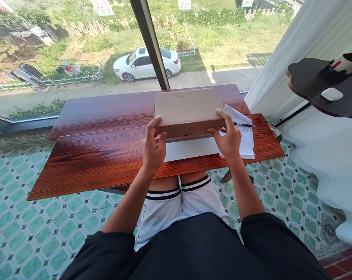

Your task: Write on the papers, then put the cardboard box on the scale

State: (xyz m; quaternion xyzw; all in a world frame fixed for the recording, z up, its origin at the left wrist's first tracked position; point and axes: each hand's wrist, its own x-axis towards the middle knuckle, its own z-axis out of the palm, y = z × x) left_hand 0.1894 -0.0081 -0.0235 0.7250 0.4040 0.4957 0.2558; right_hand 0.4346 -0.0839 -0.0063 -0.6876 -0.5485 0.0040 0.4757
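The long reddish-brown wood-grain table (105, 155) stood against the big window, two boards deep, over the green patterned tile floor (32, 233). On its far-centre part sat the flat tan cardboard box (189, 109), lid on, its near edge raised slightly above a sheet of white paper (193, 149), apparently because both hands were tipping it up from the front. The left hand (153, 146) gripped the near left corner, thumb on top and fingers curled under the edge. The right hand (230, 138) held the near right corner the same way, fingers spread narrowly over the lid's edge. A stack of white printed papers (246, 136) lay just right of the box, partly under it, with a black pen (243, 125) resting on top. Print on the papers was too small to read. The box's contents and underside were hidden; the fingertips beneath it were out of sight.
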